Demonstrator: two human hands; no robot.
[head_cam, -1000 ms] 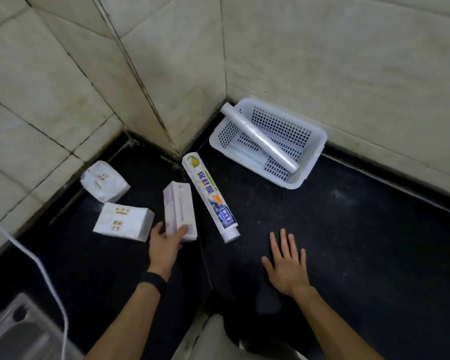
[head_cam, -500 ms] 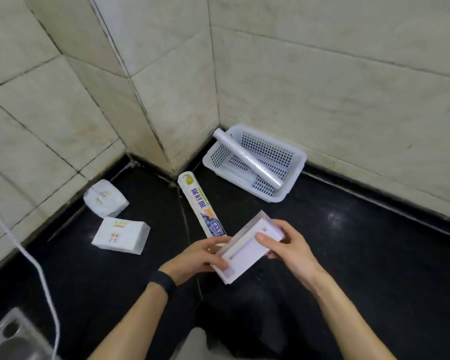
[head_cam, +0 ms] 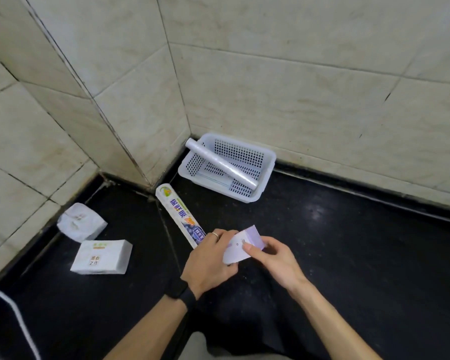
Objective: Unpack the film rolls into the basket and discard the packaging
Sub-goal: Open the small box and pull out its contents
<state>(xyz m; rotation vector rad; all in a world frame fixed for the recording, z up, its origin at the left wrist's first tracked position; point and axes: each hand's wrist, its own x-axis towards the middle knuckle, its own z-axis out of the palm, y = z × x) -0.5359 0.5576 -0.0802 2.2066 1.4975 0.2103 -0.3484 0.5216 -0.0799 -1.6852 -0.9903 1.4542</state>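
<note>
I hold a white and purple carton point(head_cam: 240, 246) above the black floor, turned end-on toward me. My left hand point(head_cam: 210, 263) grips its left side; my right hand point(head_cam: 269, 258) holds its near end, thumb on the flap. A white perforated basket point(head_cam: 266, 162) sits in the wall corner, with a bare clear film roll point(head_cam: 221, 163) lying diagonally across it. A long printed film-roll package point(head_cam: 178, 214) lies on the floor between the basket and my left hand, its near end hidden by my fingers.
Two white paper packs lie at the left: one flat point(head_cam: 102, 257), one crumpled point(head_cam: 81, 222) against the tiled wall. A white cable point(head_cam: 16, 315) runs along the bottom left. Tiled walls close off the back and left.
The carton was lifted off the floor by my left hand, then taken in both hands and turned end-on. My view has tilted up toward the walls.
</note>
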